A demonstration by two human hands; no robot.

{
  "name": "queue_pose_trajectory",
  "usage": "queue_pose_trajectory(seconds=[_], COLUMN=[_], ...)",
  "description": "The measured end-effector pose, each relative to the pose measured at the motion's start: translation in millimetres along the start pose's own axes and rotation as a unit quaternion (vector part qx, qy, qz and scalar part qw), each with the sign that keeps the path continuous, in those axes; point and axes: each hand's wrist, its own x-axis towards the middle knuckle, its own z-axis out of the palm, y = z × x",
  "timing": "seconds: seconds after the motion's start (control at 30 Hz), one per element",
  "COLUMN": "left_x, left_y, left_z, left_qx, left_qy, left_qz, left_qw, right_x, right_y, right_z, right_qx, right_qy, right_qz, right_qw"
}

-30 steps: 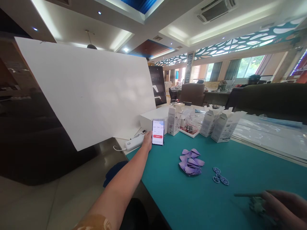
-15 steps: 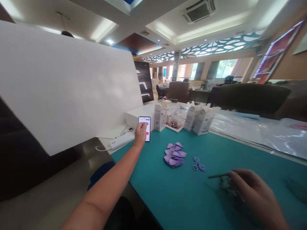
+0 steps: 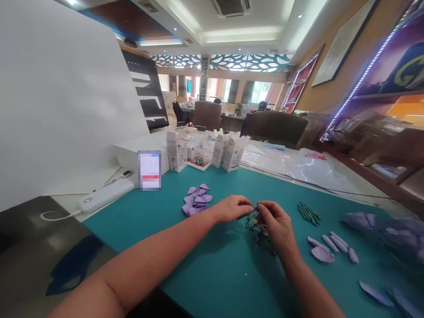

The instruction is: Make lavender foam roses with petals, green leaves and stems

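Note:
Close together over the teal mat, my left hand (image 3: 233,208) and my right hand (image 3: 277,221) both pinch a thin dark green stick (image 3: 244,216). My left fingers are closed near one end of it and my right fingers near the other. Just under the fingers, partly hidden by my right hand, is a cluster of small green pieces (image 3: 253,222), with some reddish and dark bits below it. I cannot tell whether the cluster is joined to the stick. Beside my left forearm lies a pile of purple petal-shaped pieces (image 3: 198,198).
On the right of the teal mat (image 3: 232,282) lie green sticks (image 3: 308,213), loose purple petals (image 3: 323,254) and blurred bagged purple pieces (image 3: 359,220). A phone (image 3: 149,170) leans against a white box, beside a white power strip (image 3: 107,194). White cartons (image 3: 177,152) stand at the back.
My left hand has left the phone and come over to the right hand, closing on the green stick. The view has turned right, showing more purple and green pieces.

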Motion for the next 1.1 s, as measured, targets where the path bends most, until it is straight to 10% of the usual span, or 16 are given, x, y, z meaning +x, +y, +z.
queue_pose_trajectory(seconds=[0.27, 1.1], left_x=[12.0, 7.1], left_y=[-14.3, -20.5], left_z=[17.4, 17.6], left_qx=[-0.167, -0.222], left_qy=[-0.013, -0.018], left_qz=[-0.048, -0.069], left_qw=[0.985, 0.972], right_x=[2.8, 15.3], right_y=[1.2, 1.2], right_z=[-1.5, -27.8], right_qx=[0.026, -0.115], right_qy=[0.002, 0.001], right_qz=[-0.002, -0.023], right_qw=[1.0, 0.993])
